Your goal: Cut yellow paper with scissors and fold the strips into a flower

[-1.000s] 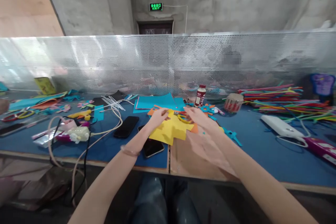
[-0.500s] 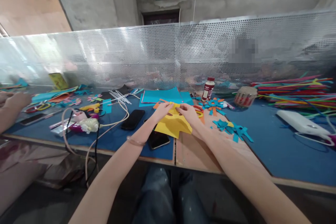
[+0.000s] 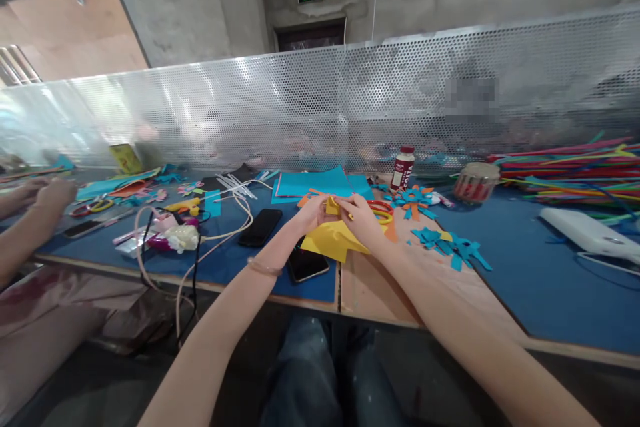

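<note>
Close together over the table, my left hand [image 3: 313, 213] and my right hand [image 3: 361, 219] pinch a small piece of yellow paper [image 3: 331, 205] between their fingertips. Below them lies a larger yellow paper sheet [image 3: 327, 241], partly over a phone [image 3: 309, 265]. Scissors with red and yellow handles [image 3: 384, 212] rest just right of my right hand, partly hidden by it. Some orange paper shows around the hands. Behind them is a stack of blue paper sheets [image 3: 315, 185].
A bottle [image 3: 403, 168] and blue-orange paper flowers [image 3: 414, 199] stand at the right, near a drum-like jar [image 3: 476, 183], pipe cleaners [image 3: 565, 170] and a white glue gun [image 3: 585, 232]. Leftward are a phone [image 3: 261, 227], cables and a yellow glue gun [image 3: 183, 205]. Another person's hands [image 3: 50, 197] work far left.
The small yellow paper, flatter before, now looks folded or curled between my fingertips. My view has shifted slightly left, so the table's things appear farther right.
</note>
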`<action>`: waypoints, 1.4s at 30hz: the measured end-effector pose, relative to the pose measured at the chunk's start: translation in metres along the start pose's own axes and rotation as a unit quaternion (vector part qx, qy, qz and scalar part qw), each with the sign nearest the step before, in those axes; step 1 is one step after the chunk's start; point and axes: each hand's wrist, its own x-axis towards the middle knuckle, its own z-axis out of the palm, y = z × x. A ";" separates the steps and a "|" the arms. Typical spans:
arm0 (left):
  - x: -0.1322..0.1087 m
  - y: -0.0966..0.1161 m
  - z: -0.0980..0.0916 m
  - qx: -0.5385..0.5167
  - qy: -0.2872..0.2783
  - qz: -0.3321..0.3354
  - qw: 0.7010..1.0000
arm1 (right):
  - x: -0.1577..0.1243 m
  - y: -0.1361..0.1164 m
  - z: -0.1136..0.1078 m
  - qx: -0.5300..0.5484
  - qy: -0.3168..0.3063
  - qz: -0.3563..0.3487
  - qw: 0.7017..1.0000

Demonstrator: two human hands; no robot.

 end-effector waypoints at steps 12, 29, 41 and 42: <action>-0.005 -0.001 -0.007 -0.044 -0.033 0.014 0.998 | 0.000 -0.017 -0.005 -0.033 -0.017 -0.032 0.999; -0.006 -0.002 0.000 0.141 -0.043 0.018 0.989 | 0.004 -0.006 -0.016 0.213 -0.040 0.193 0.957; -0.004 -0.002 -0.007 0.145 0.070 0.020 0.987 | 0.002 -0.020 -0.011 0.171 -0.021 0.152 0.973; -0.004 -0.002 -0.007 0.142 0.071 0.018 0.987 | 0.002 -0.021 -0.012 0.166 -0.023 0.142 0.976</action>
